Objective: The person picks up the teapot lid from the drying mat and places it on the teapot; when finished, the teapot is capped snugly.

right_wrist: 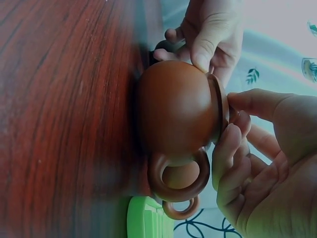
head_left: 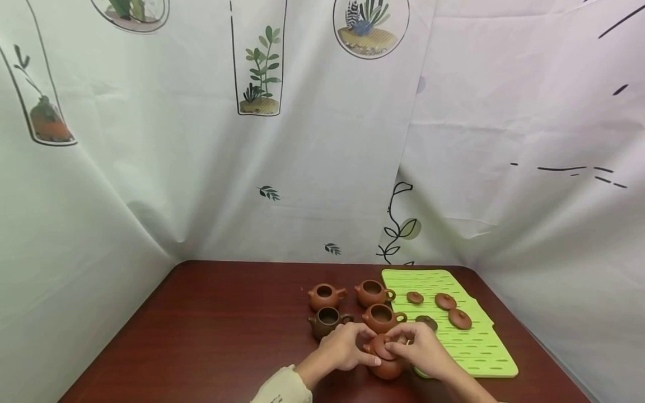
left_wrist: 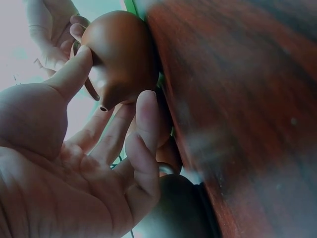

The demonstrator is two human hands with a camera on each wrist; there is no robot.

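A reddish-brown clay teapot (head_left: 387, 371) stands near the front of the table, its spout toward my left hand (head_left: 344, 348). That hand holds the teapot from the spout side, thumb against the upper body in the left wrist view. My right hand (head_left: 422, 351) pinches a round clay lid (right_wrist: 224, 104) at the teapot's mouth. In the head view the lid looks slightly tilted; whether it is fully seated I cannot tell. The ring handle (right_wrist: 154, 171) points away from the left hand. Its knob is mostly hidden by the right fingers.
Behind the hands stand several lidless teapots: a dark one (head_left: 321, 329) and brown ones (head_left: 322, 303), (head_left: 370, 300). A green mat (head_left: 484, 347) at the right carries brown lids (head_left: 445, 301) and a dark lid (head_left: 427, 322). White printed cloth (head_left: 322, 145) hangs around the table.
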